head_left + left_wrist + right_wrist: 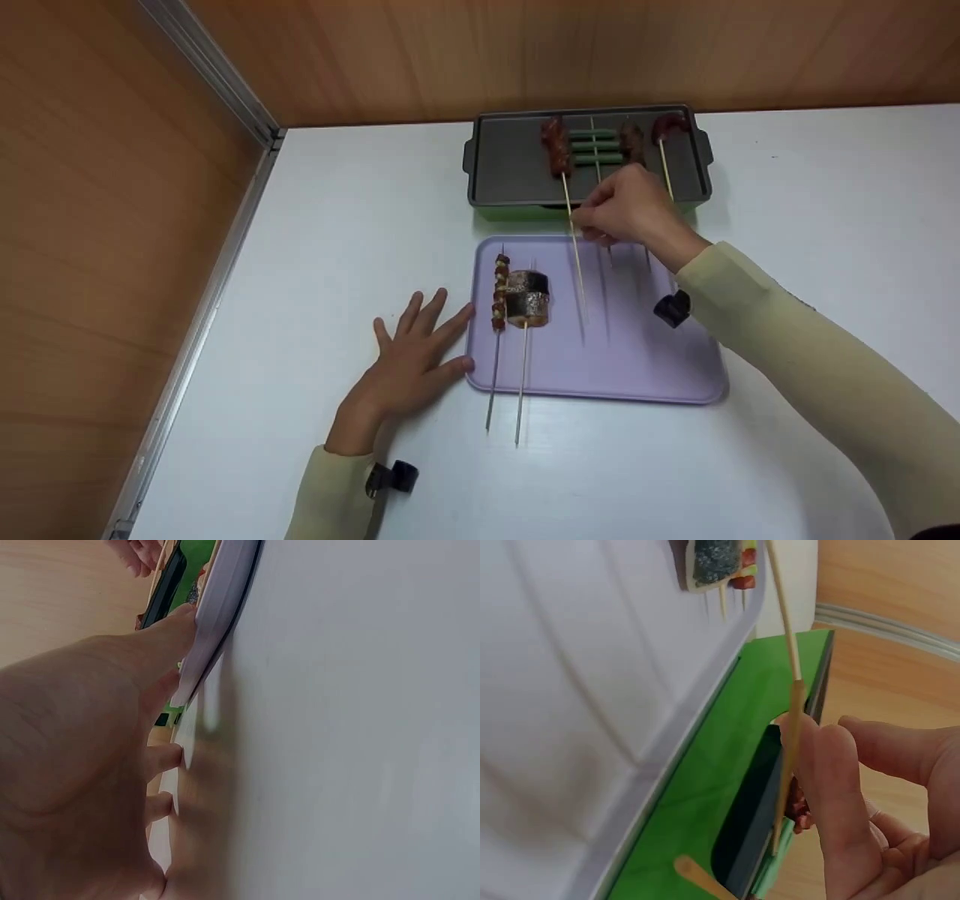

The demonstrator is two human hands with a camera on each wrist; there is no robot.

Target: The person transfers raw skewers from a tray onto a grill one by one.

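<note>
On the griddle (510, 165) lie a skewer of red sausage (556, 146), a skewer of green pods (596, 147), a brown meat skewer (631, 142) and a skewer with a dark red curled piece (670, 126). My right hand (634, 206) is over the griddle's front edge, fingertips beside the sausage skewer's stick (787, 637). A gap shows between thumb and fingers in the right wrist view, with the stick passing in front of a fingertip. My left hand (416, 364) lies spread on the table, thumb and forefinger touching the lilac tray (214, 622).
On the tray's left side lie a thin meat-and-vegetable skewer (499, 292) and a skewer of dark-skinned fish-like pieces (527, 298); their sticks overhang the front rim. Wooden panels (420, 60) stand behind and at left. Several stick ends project over the tray from the griddle.
</note>
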